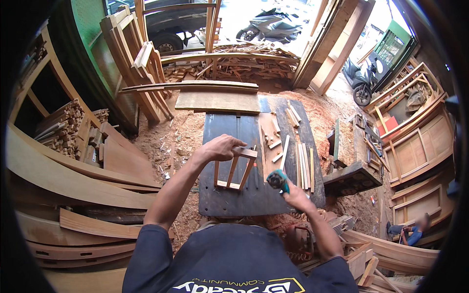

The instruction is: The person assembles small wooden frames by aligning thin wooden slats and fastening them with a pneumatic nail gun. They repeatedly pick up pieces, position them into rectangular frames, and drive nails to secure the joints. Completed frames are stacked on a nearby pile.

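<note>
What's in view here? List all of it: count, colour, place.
table: one, dark, centre
wooden frame: one, light brown, on the table, left of its middle
power tool: one, teal and black, over the table's near right
wood strips: several, pale, table's right half
wide board: one, brown, table's far end
scrap wood: uncounted heap, brown, beyond the table
motorbikes: at least two, grey and dark, far side
stacked sticks: many, pale brown, left
panelled doors: several, brown, right
sawdust: uncounted, tan, floor
other person: one, blue top, lower right
shirt: one, dark, bottom
left hand: one, bare, at the frame's top
right hand: one, bare, holding the power tool
</note>
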`<state>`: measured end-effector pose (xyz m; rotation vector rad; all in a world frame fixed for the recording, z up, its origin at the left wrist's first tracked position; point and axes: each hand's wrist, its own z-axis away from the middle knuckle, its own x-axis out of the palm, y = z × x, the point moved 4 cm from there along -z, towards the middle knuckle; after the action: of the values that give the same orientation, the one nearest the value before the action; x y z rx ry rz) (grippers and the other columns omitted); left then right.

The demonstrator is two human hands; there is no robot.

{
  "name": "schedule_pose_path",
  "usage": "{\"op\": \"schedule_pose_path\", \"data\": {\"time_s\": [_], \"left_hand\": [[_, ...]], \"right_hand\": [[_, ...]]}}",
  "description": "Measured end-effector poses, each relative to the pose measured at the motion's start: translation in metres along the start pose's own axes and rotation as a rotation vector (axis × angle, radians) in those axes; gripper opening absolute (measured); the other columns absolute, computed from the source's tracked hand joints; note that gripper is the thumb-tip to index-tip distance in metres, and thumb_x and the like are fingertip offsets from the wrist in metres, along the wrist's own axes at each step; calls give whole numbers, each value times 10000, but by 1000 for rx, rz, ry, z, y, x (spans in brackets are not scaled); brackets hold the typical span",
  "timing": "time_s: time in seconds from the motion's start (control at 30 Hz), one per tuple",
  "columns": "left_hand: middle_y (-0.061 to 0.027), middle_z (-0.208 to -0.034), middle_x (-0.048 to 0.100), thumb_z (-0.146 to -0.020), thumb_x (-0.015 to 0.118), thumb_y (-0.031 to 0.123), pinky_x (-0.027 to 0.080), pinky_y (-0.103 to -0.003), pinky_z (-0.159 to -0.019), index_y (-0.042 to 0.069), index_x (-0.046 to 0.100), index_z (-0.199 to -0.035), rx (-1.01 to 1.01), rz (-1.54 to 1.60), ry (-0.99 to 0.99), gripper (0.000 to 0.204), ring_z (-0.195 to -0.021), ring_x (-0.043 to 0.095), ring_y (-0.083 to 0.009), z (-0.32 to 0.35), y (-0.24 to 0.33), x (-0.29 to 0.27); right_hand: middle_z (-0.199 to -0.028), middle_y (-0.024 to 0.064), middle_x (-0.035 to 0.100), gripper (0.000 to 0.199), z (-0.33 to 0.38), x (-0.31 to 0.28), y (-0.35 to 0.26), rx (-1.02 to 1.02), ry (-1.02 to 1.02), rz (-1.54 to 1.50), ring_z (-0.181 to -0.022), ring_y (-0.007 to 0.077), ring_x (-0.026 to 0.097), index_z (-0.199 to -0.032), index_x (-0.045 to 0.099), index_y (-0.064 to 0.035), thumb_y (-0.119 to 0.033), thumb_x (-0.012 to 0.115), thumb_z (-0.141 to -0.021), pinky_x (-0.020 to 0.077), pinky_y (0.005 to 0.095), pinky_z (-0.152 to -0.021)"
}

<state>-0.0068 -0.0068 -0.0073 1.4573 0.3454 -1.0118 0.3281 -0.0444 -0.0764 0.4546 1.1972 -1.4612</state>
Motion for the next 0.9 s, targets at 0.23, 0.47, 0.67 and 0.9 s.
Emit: {"op": "schedule_pose_path", "data": {"time_s": [0.23, 0.47, 0.67, 0.9], "left_hand": [[-156, -1138, 732, -853, 702, 222, 529, -362, -947, 92, 691, -1267, -5, 107, -40, 435, -1026, 693, -270, -15, -17, -14], [-121, -1127, 738, -844, 714, 318, 526, -358, -946, 83, 700, -1240, -38, 83, -88, 461, -1019, 689, -250, -28, -30, -13], [-126, -1119, 737, -790, 662, 168, 537, -370, -930, 85, 691, -1236, -26, 64, -98, 454, -1006, 689, -254, -32, -30, -12], [-147, -1107, 740, -778, 611, 78, 541, -380, -921, 70, 688, -1234, -7, 76, -49, 462, -993, 696, -266, -26, -26, -11]], "right_hand": [[-1064, 270, 623, 788, -14, 120, 72, 50, 165, 169, -997, 444, 639, -1504, 344, 3, -152, 701, -818, 526, 528, -880], [-1034, 208, 609, 801, -16, 163, 82, -22, 304, 252, -965, 380, 628, -1505, 347, 9, -130, 718, -808, 518, 493, -845], [-1065, 201, 603, 805, -15, 179, 87, -10, 321, 219, -993, 371, 617, -1496, 344, 25, -144, 726, -808, 512, 481, -851], [-1095, 217, 616, 783, -21, 119, 29, -5, 337, 300, -1017, 364, 627, -1427, 438, 24, -285, 803, -807, 498, 463, -889]]}}
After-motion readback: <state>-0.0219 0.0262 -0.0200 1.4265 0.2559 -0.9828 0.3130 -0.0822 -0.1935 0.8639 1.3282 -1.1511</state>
